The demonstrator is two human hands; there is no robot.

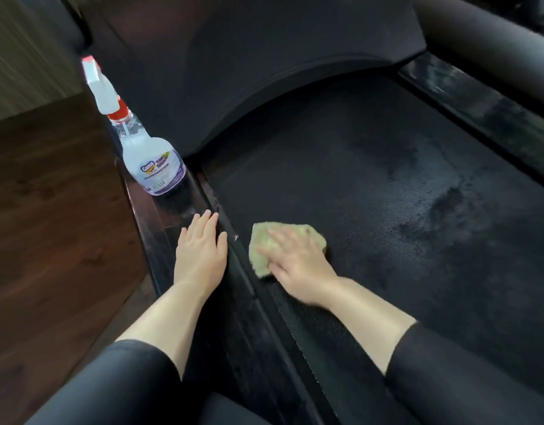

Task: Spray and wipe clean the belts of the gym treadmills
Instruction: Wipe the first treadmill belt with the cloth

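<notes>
Head view, left to right. A dark wooden floor fills the left side. The spray bottle stands upright on the far part of the left side rail, just beside the belt edge, with no hand on it. Its clear plastic body appears partly filled, so it is judged light. It is tall and narrow and likely to tip, so take hold at the neck below the red-and-white trigger head.

The left hand lies flat on the same rail, nearer than the bottle, fingers straight and close together, holding nothing.

The yellow cloth lies on the left near part of the belt, just inside the rail. The right hand presses it down with the palm flat and the fingers extended over it, not pinching. The cloth is judged soft, limp and light. It may bunch when dragged over the textured belt, so keep the flat palm on its middle.

The belt shows uneven sheen with darker patches toward the right, possibly damp. Its surface looks grippy. The glossy right side rail borders it.
</notes>
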